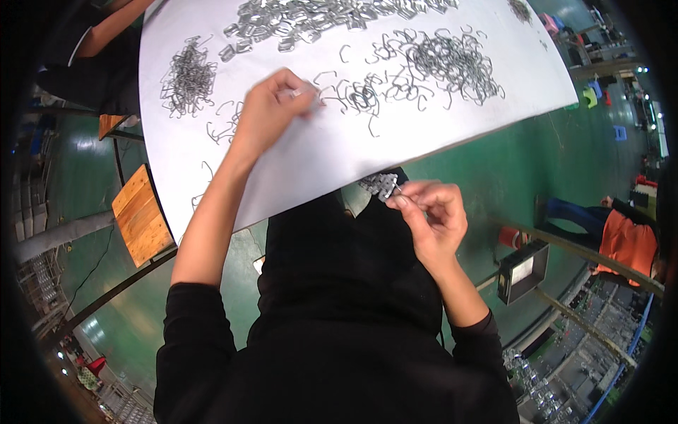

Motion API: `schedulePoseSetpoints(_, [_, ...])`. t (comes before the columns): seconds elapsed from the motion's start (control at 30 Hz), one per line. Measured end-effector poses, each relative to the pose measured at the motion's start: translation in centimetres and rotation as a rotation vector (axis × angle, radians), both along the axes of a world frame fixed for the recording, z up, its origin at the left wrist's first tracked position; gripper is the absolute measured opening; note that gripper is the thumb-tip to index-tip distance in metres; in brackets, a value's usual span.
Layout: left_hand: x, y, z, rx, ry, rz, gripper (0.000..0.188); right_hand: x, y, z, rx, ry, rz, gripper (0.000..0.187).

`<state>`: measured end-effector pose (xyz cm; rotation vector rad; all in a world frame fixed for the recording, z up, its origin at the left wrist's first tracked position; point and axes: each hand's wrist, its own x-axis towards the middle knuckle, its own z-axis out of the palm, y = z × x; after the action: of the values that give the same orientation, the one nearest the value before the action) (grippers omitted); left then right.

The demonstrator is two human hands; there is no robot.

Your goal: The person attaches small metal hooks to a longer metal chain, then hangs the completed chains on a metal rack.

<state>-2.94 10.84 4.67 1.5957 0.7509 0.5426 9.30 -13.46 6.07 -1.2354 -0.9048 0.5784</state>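
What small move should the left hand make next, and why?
I'd probably have the left hand single out one wire hook from the nearby loose cluster. Its fingertips are beside those hooks, while the right hand is pinching at metal parts beyond the table's near edge. Blur hides whether the left already holds one.

A hand could slide along the bare strip by the table's [395, 138] near edge, rightward from the left forearm [217, 205] barring the near left corner, while wire hooks [452, 65] clutter the middle and heaped metal buckles [304, 25] block beyond.
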Motion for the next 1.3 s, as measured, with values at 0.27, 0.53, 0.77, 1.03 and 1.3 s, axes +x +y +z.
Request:
schedulePoseSetpoints(0.27, [1.4,-8.8,5.6,-0.238,0.147,-0.274,0.019,0.3,1.1,-0.3,-0.069,-0.051,0.025,0.016])
schedulePoseSetpoints(0.53, [0.8,-10.6,5.1,0.267,0.176,-0.331,0.033,0.2,1.1,-0.1,-0.269,-0.201,0.031,0.011])
schedulePoseSetpoints(0.77, [-0.2,-11.7,4.4,0.285,0.212,-0.241,0.031,7.2,8.4,-0.1,-0.293,-0.585,0.225,0.013])
schedulePoseSetpoints(1.03, [-0.8,-12.8,3.3,0.199,0.163,-0.114,0.018,9.7,21.1,-3.7,-0.351,-1.330,0.575,0.011])
schedulePoseSetpoints(1.3, [-1.1,-12.7,3.3,0.194,0.081,-0.125,0.020,9.6,14.5,0.8,-0.382,-0.667,0.350,0.012])
